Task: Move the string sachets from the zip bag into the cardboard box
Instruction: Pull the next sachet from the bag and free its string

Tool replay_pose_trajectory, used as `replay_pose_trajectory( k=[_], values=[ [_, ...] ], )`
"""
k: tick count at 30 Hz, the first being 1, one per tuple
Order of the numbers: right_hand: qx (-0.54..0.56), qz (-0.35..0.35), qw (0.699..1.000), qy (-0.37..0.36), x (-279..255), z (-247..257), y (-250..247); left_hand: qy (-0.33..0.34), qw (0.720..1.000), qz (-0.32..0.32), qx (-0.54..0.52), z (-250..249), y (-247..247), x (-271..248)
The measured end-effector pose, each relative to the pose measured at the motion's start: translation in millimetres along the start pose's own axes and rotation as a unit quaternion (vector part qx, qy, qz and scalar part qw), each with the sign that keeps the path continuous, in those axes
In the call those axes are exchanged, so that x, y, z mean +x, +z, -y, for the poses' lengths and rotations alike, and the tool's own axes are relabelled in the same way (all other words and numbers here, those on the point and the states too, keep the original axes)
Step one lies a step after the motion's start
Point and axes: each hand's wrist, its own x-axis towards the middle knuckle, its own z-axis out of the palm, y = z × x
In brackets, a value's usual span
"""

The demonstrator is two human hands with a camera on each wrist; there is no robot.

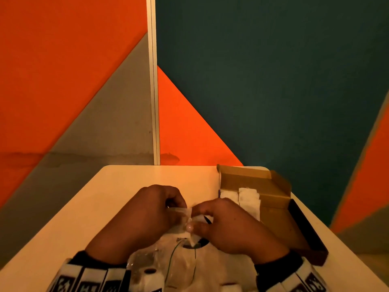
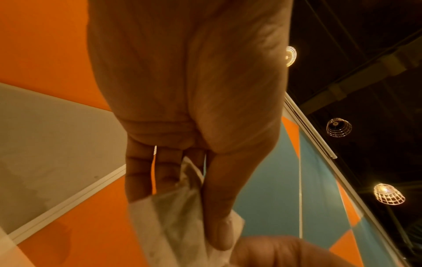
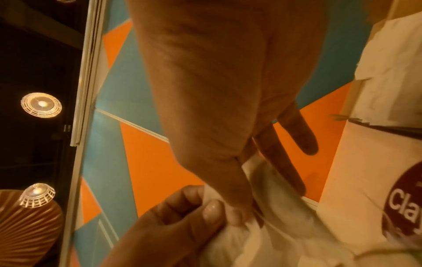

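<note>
**Both hands on one sachet above the zip bag**

Over the near edge of the table (image 1: 130,186), seen from the head camera, the left hand (image 1: 145,211) and the right hand (image 1: 229,226) met at a small white sachet (image 1: 185,232), each pinching it between thumb and fingers. Just below them lay the clear zip bag (image 1: 147,264), crumpled, with more white packets inside and a thin green string (image 1: 171,260) trailing across it. To the right stood the open cardboard box (image 1: 273,199), its flap raised at the back; two rows of white sachets (image 1: 248,199) already lay inside it, against the left wall.

From the left wrist, the left hand (image 2: 194,108) showed its palm, thumb pressed down on the sachet (image 2: 173,213) and fingers behind it, so the paper was squeezed between them. Part of the other hand (image 2: 280,252) closed in at the bottom.

From the right wrist, the right hand (image 3: 217,90) gripped the crumpled sachet (image 3: 269,234) with thumb and forefinger, its little finger held out straight. The left hand (image 3: 173,222) pinched the same paper from below. The box (image 3: 365,180) stood close on the right, a round dark label on its side.
</note>
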Motion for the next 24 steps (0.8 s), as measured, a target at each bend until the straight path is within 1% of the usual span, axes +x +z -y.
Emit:
replay_pose_trajectory(
  k=[2, 4, 6, 8, 12, 15, 17, 19, 20, 22, 24],
  values=[
    [-0.009, 0.010, 1.000, -0.002, 2, -2, 3, 0.002, 1.000, 0.001, -0.009, -1, 0, -1],
    [0.033, -0.006, 0.999, 0.016, 3, -6, -2, -0.003, 1.000, 0.002, -0.014, 1, -1, -1],
    [0.054, -0.021, 0.998, 0.017, 2, -9, -10, -0.011, 1.000, -0.001, -0.011, 4, -3, 0],
    [0.044, -0.024, 0.998, 0.022, 1, -13, -16, -0.012, 1.000, 0.001, 0.003, 9, -7, 0],
    [-0.010, -0.021, 0.999, 0.042, -1, -20, -25, -0.007, 1.000, 0.005, 0.027, 17, -14, 0],
    [-0.033, -0.040, 0.997, 0.056, -1, -27, -30, -0.016, 0.999, 0.040, 0.001, 25, -25, -1],
    [0.003, -0.065, 0.996, 0.062, 0, -29, -30, -0.012, 0.994, 0.090, -0.058, 28, -30, -4],
    [0.054, -0.091, 0.993, 0.059, 1, -28, -26, 0.007, 0.978, 0.115, -0.172, 27, -31, -6],
    [0.071, -0.098, 0.991, 0.059, 2, -26, -24, 0.022, 0.966, 0.108, -0.232, 25, -30, -7],
    [0.099, -0.102, 0.988, 0.054, 3, -23, -19, 0.056, 0.939, 0.075, -0.331, 26, -24, -5],
    [0.130, -0.092, 0.986, 0.050, 3, -18, -16, 0.082, 0.901, 0.043, -0.423, 21, -13, -1]
  ],
)
